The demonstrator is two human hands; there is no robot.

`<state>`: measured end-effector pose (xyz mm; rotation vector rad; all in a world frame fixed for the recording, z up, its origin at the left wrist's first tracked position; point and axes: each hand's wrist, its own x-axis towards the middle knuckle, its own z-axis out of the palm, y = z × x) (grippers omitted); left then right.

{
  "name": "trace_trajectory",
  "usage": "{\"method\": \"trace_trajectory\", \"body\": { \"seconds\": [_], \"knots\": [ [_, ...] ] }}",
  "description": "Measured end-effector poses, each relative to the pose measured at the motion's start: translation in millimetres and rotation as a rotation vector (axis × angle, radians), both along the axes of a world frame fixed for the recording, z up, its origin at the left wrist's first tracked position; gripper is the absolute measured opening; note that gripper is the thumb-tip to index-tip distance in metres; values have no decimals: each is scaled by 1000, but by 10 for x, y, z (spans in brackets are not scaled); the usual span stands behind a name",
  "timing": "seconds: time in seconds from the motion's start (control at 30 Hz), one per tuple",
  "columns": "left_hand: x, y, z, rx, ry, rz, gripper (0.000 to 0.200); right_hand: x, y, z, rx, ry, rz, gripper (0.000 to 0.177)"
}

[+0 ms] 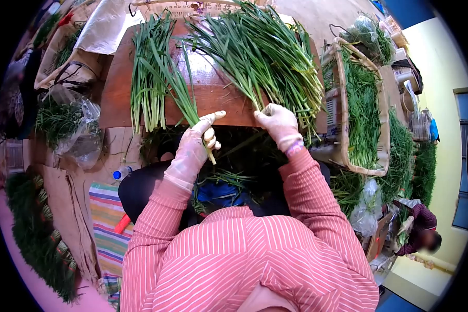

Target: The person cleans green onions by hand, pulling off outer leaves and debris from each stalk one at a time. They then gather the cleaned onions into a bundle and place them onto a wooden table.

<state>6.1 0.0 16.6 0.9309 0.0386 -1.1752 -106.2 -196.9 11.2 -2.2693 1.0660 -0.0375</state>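
My left hand [205,131], in a pale glove, is closed round the lower stems of a small bunch of long green stalks [184,105]. Its index finger points out to the right. My gloved right hand [276,122] pinches the pale stem ends of stalks at the near edge of the large green pile [265,57]. That pile covers the right side of the brown wooden board [213,99]. Left of my left hand, a smaller row of stalks [150,78] lies on the board with its pale ends towards me.
A long basket [341,112] of greens stands right of the board. Plastic bags [83,135] with greens lie at the left, above tied bundles [36,234]. A blue-capped bottle [120,173] is near my left knee. Another person [421,226] is at the far right.
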Motion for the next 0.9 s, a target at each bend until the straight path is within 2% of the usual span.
{"method": "trace_trajectory", "body": {
  "seconds": [0.13, 0.17, 0.2, 0.3, 0.4, 0.47, 0.53, 0.6, 0.63, 0.67, 0.73, 0.83, 0.87, 0.9],
  "knots": [
    [-11, -9, 10, 87, -68, 0, 41, -86, 348, 211, -70, -270, 101, 25],
    [-8, -17, 4, 107, -28, -2, 42, -98, 421, 201, -231, -357, 190, 22],
    [-2, -25, -10, 125, 14, -3, 43, -115, 494, 206, -336, -389, 276, 21],
    [-6, -42, -136, 150, 77, -5, 40, -169, 685, 205, -395, -402, 514, 16],
    [-18, -10, -208, 144, 89, -15, 34, -223, 735, 134, -326, -403, 500, 17],
    [3, -4, -202, 88, 104, -37, 32, -240, 730, 166, -89, -312, 286, 23],
    [-3, -2, -198, 77, 116, -28, 31, -203, 606, 170, 89, -114, 176, 42],
    [-15, -21, -211, 67, 74, -77, 31, -135, 533, 185, 632, -72, 56, 44],
    [-27, -35, -212, 64, 75, -80, 31, -134, 499, 109, 1108, -217, 88, 40],
    [-39, -41, -211, 77, 55, -81, 32, -71, 516, 75, 1121, -104, 84, 35],
    [-25, -35, -192, 93, 33, -75, 33, -56, 541, -34, 1085, -215, 86, 33],
    [39, 5, -139, 58, -30, -31, 36, -55, 368, 6, 791, -369, -140, 26],
    [65, 24, -165, 61, -32, -31, 36, -82, 149, -173, 565, -316, -178, 28],
    [92, 43, -200, 3, -2, -19, 35, -190, -169, -566, 19, -301, -48, 28]
  ]
}}
